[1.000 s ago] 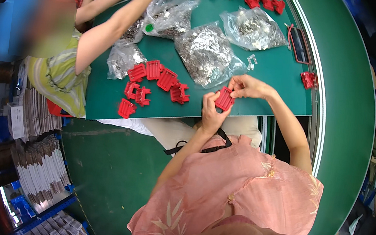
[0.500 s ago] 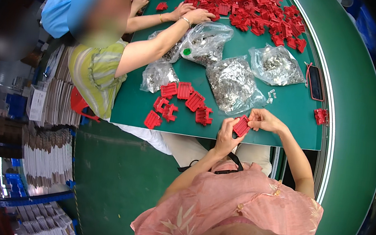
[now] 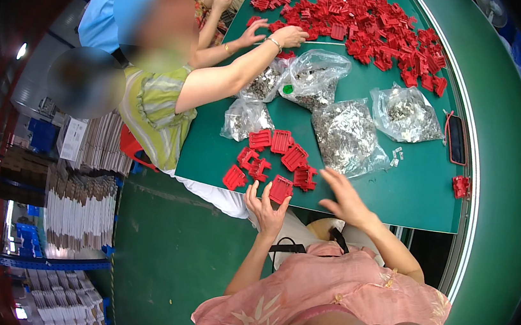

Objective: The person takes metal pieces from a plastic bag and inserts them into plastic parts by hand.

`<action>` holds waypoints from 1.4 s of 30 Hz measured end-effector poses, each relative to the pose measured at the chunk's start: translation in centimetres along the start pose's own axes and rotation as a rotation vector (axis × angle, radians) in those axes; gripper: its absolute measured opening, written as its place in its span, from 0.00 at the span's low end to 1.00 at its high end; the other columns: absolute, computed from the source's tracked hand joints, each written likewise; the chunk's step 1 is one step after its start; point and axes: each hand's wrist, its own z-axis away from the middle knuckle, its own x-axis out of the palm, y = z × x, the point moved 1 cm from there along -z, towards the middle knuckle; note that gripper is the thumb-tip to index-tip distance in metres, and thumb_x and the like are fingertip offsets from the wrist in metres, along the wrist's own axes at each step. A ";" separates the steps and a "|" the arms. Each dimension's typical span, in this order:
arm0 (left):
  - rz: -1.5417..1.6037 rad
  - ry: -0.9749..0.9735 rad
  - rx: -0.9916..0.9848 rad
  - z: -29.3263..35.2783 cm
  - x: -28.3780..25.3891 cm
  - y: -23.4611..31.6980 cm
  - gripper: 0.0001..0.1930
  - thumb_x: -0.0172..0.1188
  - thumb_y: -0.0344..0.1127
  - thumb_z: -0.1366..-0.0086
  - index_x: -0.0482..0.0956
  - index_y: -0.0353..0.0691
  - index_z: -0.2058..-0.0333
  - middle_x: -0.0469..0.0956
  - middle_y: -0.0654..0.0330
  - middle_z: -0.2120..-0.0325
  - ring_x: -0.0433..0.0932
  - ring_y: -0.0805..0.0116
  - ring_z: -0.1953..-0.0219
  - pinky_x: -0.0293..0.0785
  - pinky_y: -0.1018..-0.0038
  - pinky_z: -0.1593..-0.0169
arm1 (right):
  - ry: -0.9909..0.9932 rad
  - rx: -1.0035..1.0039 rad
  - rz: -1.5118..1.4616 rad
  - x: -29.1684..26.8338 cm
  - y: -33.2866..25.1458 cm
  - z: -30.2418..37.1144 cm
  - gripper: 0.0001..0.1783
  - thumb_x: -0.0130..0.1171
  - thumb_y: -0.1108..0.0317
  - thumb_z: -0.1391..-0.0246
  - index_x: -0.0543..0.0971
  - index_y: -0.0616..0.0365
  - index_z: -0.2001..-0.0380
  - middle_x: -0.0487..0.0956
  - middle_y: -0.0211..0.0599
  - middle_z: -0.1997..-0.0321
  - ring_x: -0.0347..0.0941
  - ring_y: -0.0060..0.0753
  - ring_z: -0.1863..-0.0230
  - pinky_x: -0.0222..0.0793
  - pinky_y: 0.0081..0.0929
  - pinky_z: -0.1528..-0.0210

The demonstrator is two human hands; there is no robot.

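Observation:
My left hand (image 3: 265, 214) is at the near table edge, its thumb and fingertips on the edges of a red slotted plastic part (image 3: 281, 189). That part is beside a small group of similar red parts (image 3: 293, 157), some lying flat and others tilted. To the right, my right hand (image 3: 349, 205) hovers over the table edge with its fingers stretched apart and nothing visible in them. Beyond it, a clear plastic bag of small metal pieces (image 3: 347, 137) lies on the green table (image 3: 408, 192). Several small clear pieces (image 3: 396, 156) lie beside that bag.
More clear bags (image 3: 407, 113) of small pieces stand mid-table. A large red heap (image 3: 378, 31) covers the far end. At the left, a co-worker's hands (image 3: 288, 36) reach toward it. A red-rimmed dark object (image 3: 456, 138) and a lone red part (image 3: 461, 186) are near the right rail.
The red part, held between both my hands before, has moved left to the small group with my left hand. My right hand has let go and opened. The whole view has shifted slightly.

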 end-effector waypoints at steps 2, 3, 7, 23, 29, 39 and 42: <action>-0.062 -0.026 -0.002 -0.9 0.1 -0.3 0.34 0.72 0.46 0.46 0.70 0.41 0.42 0.55 0.45 0.37 0.49 0.41 0.33 0.42 0.42 0.34 | -0.049 -0.068 0.046 2.2 -1.0 -1.8 0.48 0.71 0.67 0.57 0.60 0.51 0.33 0.57 0.57 0.31 0.56 0.57 0.31 0.57 0.45 0.32; -0.114 -0.059 -0.011 -1.4 0.4 -0.5 0.35 0.70 0.48 0.44 0.69 0.43 0.41 0.52 0.44 0.34 0.45 0.40 0.31 0.38 0.39 0.33 | -0.062 -0.099 0.181 3.0 -1.1 -2.8 0.49 0.72 0.66 0.58 0.60 0.51 0.33 0.55 0.58 0.30 0.54 0.59 0.30 0.56 0.45 0.31; -0.166 -0.100 -0.003 -3.2 1.3 -2.2 0.35 0.66 0.50 0.41 0.65 0.44 0.38 0.47 0.42 0.32 0.42 0.38 0.29 0.35 0.35 0.34 | -0.040 -0.162 0.241 5.6 1.2 -5.9 0.49 0.73 0.63 0.59 0.60 0.51 0.33 0.53 0.58 0.29 0.53 0.62 0.30 0.54 0.46 0.30; -0.070 0.056 0.123 -4.8 1.9 -2.4 0.32 0.54 0.49 0.35 0.63 0.34 0.39 0.54 0.39 0.34 0.49 0.39 0.30 0.34 0.38 0.32 | 0.002 -0.256 0.059 3.9 1.2 -8.1 0.44 0.70 0.63 0.54 0.62 0.50 0.34 0.56 0.58 0.29 0.55 0.61 0.31 0.58 0.49 0.33; 0.133 -0.153 0.451 -2.5 5.4 5.2 0.27 0.57 0.42 0.37 0.66 0.36 0.42 0.60 0.43 0.36 0.54 0.42 0.32 0.39 0.44 0.31 | 0.684 -0.380 0.427 -12.6 8.7 -16.5 0.21 0.58 0.80 0.53 0.76 0.56 0.53 0.75 0.48 0.47 0.70 0.53 0.41 0.66 0.44 0.39; 0.209 -0.339 0.417 -2.2 7.3 7.0 0.28 0.60 0.40 0.38 0.65 0.35 0.42 0.59 0.41 0.36 0.55 0.42 0.32 0.40 0.43 0.31 | 0.773 0.777 0.911 -32.5 33.3 -11.6 0.37 0.64 0.44 0.50 0.68 0.45 0.39 0.62 0.50 0.34 0.60 0.59 0.35 0.64 0.57 0.40; 0.179 -0.335 0.397 -2.4 6.6 6.4 0.28 0.60 0.39 0.38 0.65 0.36 0.42 0.59 0.42 0.36 0.55 0.43 0.32 0.40 0.43 0.31 | 0.627 0.553 0.802 -28.6 32.8 -14.5 0.28 0.66 0.67 0.55 0.75 0.54 0.47 0.68 0.50 0.39 0.61 0.55 0.36 0.64 0.46 0.37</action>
